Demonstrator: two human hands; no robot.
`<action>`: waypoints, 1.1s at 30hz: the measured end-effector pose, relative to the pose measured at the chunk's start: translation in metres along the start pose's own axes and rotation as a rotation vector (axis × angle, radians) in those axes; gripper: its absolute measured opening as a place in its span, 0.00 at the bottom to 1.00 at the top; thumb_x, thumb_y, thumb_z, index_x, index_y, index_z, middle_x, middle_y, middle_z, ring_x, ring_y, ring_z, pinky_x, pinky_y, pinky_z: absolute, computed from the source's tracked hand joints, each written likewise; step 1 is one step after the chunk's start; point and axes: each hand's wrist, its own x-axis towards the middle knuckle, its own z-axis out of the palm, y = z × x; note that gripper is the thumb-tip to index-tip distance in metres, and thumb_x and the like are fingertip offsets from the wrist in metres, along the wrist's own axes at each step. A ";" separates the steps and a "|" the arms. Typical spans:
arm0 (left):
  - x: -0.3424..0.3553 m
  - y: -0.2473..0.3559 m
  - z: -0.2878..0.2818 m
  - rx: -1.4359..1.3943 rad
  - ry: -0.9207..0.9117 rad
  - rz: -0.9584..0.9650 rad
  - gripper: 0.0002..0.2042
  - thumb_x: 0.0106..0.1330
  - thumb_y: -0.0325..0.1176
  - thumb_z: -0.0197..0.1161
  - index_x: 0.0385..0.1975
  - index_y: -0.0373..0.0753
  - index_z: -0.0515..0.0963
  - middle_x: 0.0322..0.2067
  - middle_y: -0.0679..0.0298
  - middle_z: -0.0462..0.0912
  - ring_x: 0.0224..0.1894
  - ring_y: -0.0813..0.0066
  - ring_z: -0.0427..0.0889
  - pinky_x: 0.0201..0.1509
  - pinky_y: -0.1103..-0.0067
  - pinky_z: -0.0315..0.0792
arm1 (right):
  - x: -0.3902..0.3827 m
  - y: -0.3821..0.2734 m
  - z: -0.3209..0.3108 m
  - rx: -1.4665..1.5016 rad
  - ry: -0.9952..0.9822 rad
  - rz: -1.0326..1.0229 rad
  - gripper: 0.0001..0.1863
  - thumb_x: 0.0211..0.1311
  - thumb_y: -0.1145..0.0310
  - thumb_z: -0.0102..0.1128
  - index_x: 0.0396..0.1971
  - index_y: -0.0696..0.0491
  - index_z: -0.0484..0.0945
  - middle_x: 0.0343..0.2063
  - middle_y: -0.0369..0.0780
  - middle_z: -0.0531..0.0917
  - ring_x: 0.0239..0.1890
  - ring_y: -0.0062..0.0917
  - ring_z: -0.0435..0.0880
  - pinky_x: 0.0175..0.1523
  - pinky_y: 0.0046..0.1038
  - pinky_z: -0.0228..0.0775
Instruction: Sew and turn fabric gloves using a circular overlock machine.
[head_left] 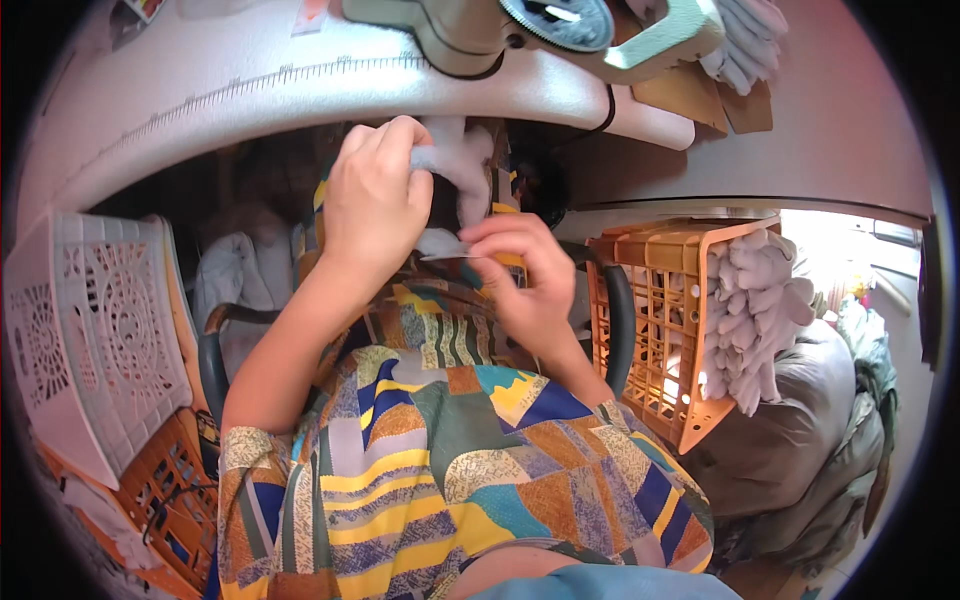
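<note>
A person is wearing a loose patchwork-print top in bold, clashing colours.
Blocks of yellow, navy, teal, rust-brown, grey and cream are jostling with wavy stripes and speckled patches; the left sleeve and right sleeve are ending near the elbows, leaving forearms, left hand and right hand bare, while plain blue fabric, its kind unclear, is showing nearest the camera.

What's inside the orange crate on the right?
A pile of pale gloves shows in the orange crate, bulging past its rim. What lies beneath the outer gloves is covered, so I can't tell.
</note>
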 end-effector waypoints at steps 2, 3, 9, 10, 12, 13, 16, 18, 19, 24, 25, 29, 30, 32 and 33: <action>0.009 0.009 -0.020 0.011 0.006 0.041 0.09 0.51 0.22 0.58 0.33 0.36 0.75 0.31 0.56 0.81 0.38 0.55 0.77 0.43 0.64 0.71 | 0.017 -0.006 0.017 -0.025 -0.014 -0.157 0.10 0.50 0.79 0.62 0.33 0.56 0.72 0.37 0.44 0.82 0.39 0.38 0.81 0.44 0.35 0.72; 0.013 0.014 -0.028 0.012 -0.002 0.059 0.09 0.51 0.22 0.58 0.33 0.36 0.76 0.31 0.56 0.81 0.38 0.55 0.77 0.43 0.64 0.71 | 0.024 -0.009 0.019 -0.125 -0.059 -0.181 0.11 0.50 0.79 0.61 0.33 0.56 0.71 0.37 0.44 0.82 0.37 0.38 0.81 0.41 0.35 0.71; 0.021 0.017 -0.036 -0.016 0.032 0.047 0.06 0.55 0.25 0.62 0.33 0.35 0.79 0.31 0.55 0.81 0.36 0.54 0.78 0.41 0.65 0.72 | 0.052 -0.009 -0.013 -0.541 0.166 -0.309 0.12 0.51 0.79 0.61 0.35 0.55 0.70 0.31 0.40 0.81 0.25 0.33 0.77 0.29 0.33 0.64; 0.021 0.016 -0.034 -0.069 0.003 0.019 0.06 0.55 0.25 0.61 0.33 0.35 0.79 0.30 0.54 0.81 0.35 0.53 0.78 0.41 0.65 0.72 | 0.050 -0.010 -0.016 -0.489 0.266 -0.250 0.12 0.52 0.79 0.61 0.35 0.55 0.70 0.30 0.40 0.81 0.24 0.32 0.77 0.29 0.32 0.64; 0.022 0.015 -0.028 -0.194 -0.045 -0.035 0.06 0.56 0.25 0.61 0.33 0.34 0.78 0.30 0.53 0.81 0.35 0.52 0.79 0.40 0.65 0.72 | 0.045 -0.028 -0.011 -0.064 0.395 0.055 0.09 0.54 0.79 0.63 0.33 0.58 0.72 0.27 0.40 0.80 0.24 0.32 0.75 0.34 0.31 0.68; 0.024 0.016 -0.025 -0.223 -0.039 0.020 0.06 0.56 0.25 0.61 0.33 0.33 0.78 0.29 0.51 0.80 0.34 0.51 0.78 0.38 0.64 0.71 | 0.054 -0.028 -0.018 -0.125 0.255 -0.003 0.08 0.52 0.79 0.64 0.31 0.57 0.74 0.28 0.40 0.80 0.28 0.33 0.75 0.38 0.31 0.68; 0.031 0.024 -0.030 -0.287 -0.104 0.101 0.05 0.56 0.24 0.61 0.31 0.33 0.77 0.28 0.52 0.79 0.34 0.51 0.78 0.38 0.63 0.71 | 0.070 -0.029 -0.030 -0.128 -0.082 -0.033 0.08 0.46 0.76 0.68 0.28 0.54 0.79 0.45 0.43 0.75 0.47 0.35 0.71 0.51 0.32 0.64; 0.038 0.024 -0.034 -0.266 -0.102 0.205 0.04 0.55 0.23 0.61 0.29 0.33 0.76 0.27 0.53 0.79 0.34 0.52 0.77 0.38 0.64 0.71 | 0.076 -0.032 -0.038 -0.032 -0.195 -0.065 0.08 0.46 0.76 0.67 0.28 0.55 0.80 0.49 0.46 0.74 0.46 0.32 0.74 0.48 0.29 0.66; 0.042 0.024 -0.038 -0.259 -0.124 0.246 0.04 0.54 0.23 0.61 0.29 0.34 0.76 0.27 0.54 0.79 0.33 0.52 0.77 0.38 0.64 0.70 | 0.078 -0.030 -0.035 -0.064 -0.170 -0.057 0.08 0.46 0.77 0.67 0.28 0.55 0.79 0.47 0.45 0.75 0.44 0.32 0.76 0.46 0.29 0.67; 0.046 0.022 -0.046 -0.251 -0.200 0.302 0.08 0.50 0.17 0.58 0.31 0.32 0.74 0.29 0.55 0.77 0.33 0.54 0.77 0.40 0.67 0.70 | 0.085 -0.019 -0.035 -0.026 -0.120 0.162 0.07 0.48 0.79 0.66 0.28 0.57 0.79 0.32 0.43 0.79 0.29 0.30 0.80 0.36 0.26 0.71; 0.043 0.023 -0.048 -0.182 -0.179 0.286 0.09 0.50 0.16 0.58 0.31 0.32 0.74 0.29 0.55 0.76 0.33 0.54 0.77 0.40 0.68 0.70 | 0.086 -0.017 -0.032 -0.023 0.004 0.064 0.06 0.49 0.80 0.64 0.28 0.58 0.78 0.24 0.40 0.79 0.27 0.27 0.80 0.33 0.24 0.71; 0.025 0.017 -0.045 -0.113 -0.199 0.179 0.11 0.48 0.13 0.56 0.31 0.32 0.73 0.28 0.55 0.74 0.34 0.57 0.77 0.39 0.71 0.71 | 0.082 -0.014 -0.037 0.038 0.037 0.311 0.06 0.49 0.81 0.64 0.28 0.59 0.78 0.27 0.41 0.79 0.29 0.25 0.80 0.35 0.24 0.71; 0.017 0.009 -0.040 -0.144 -0.230 0.133 0.12 0.48 0.13 0.56 0.32 0.32 0.73 0.28 0.55 0.73 0.34 0.58 0.77 0.39 0.72 0.71 | 0.083 -0.014 -0.036 0.078 -0.017 0.260 0.06 0.49 0.81 0.64 0.28 0.59 0.77 0.28 0.41 0.80 0.31 0.26 0.80 0.36 0.25 0.71; 0.014 0.004 -0.027 -0.242 -0.193 0.029 0.13 0.47 0.12 0.56 0.33 0.33 0.72 0.30 0.55 0.73 0.33 0.60 0.77 0.39 0.73 0.71 | 0.084 -0.014 -0.034 0.153 -0.119 0.151 0.05 0.50 0.80 0.63 0.28 0.59 0.77 0.30 0.41 0.80 0.33 0.26 0.80 0.39 0.26 0.72; 0.015 0.004 -0.024 -0.262 -0.164 0.008 0.13 0.47 0.12 0.56 0.33 0.33 0.72 0.31 0.56 0.73 0.34 0.59 0.76 0.39 0.71 0.71 | 0.083 -0.014 -0.031 0.194 -0.142 0.169 0.05 0.50 0.79 0.63 0.27 0.58 0.77 0.32 0.41 0.80 0.36 0.26 0.79 0.42 0.26 0.70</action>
